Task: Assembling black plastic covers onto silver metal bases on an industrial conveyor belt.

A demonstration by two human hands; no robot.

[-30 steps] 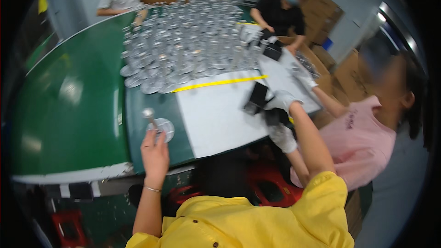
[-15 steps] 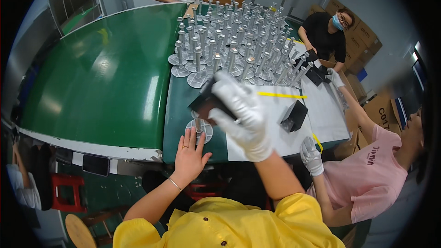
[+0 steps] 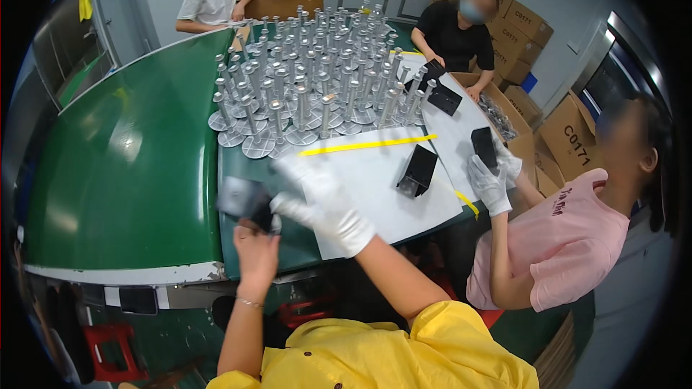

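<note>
My bare left hand, with a bracelet at its wrist, has its fingers closed at the near side of a black box-shaped part. Motion smears this part, and one of its faces shines grey. Beside it, my white-gloved right hand is blurred, fingers spread and thumb toward the part; nothing shows in its grasp. No metal stand can be made out beneath the part. Several silver stands, each a round ribbed disc with an upright post, crowd the table beyond my hands.
Another black box lies on white paper marked with yellow tape. At right, a co-worker's gloved hands hold a black box. A green-topped table adjoins at left. A person in black sits beside an open carton.
The black part has shifted left and down. My left hand has moved from the lone stand's disc to the part; my right hand's fingers have spread. The view has turned right.
</note>
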